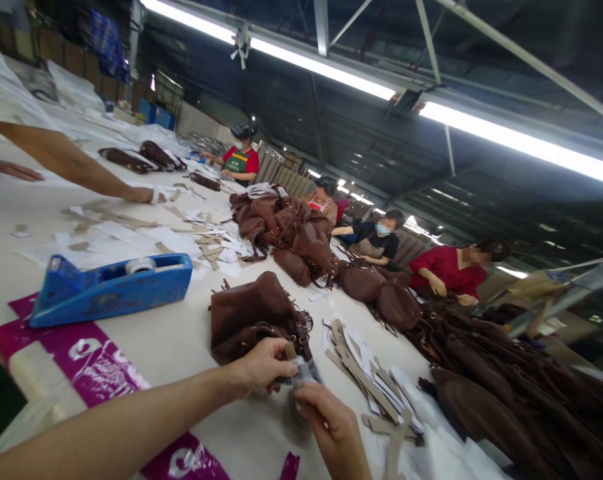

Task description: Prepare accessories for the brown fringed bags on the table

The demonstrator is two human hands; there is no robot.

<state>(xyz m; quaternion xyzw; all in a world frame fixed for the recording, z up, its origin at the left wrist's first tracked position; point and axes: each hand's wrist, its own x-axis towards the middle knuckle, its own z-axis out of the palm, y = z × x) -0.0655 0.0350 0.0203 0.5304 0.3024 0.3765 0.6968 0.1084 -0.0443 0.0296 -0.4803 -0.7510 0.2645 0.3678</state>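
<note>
A dark brown handbag (249,310) with fringes and metal rings lies on the table just beyond my hands. My left hand (266,365) is closed, thumb against fingers, pinching a grey-brown cardboard strip (290,351) beside the bag's strap (302,339). Close to it, my right hand (329,420) is closed on whitish, see-through wrapping (301,371) that surrounds part of the strap. Motion blur hides how strip, wrapping and strap fit together.
Left stands a blue tape dispenser (114,290) on purple printed plastic (94,357). Cardboard and paper strips (366,373) lie right. Brown bags (301,233) are heaped along the table (206,333). A co-worker's arm (81,163) reaches in at upper left; several people work along the far side.
</note>
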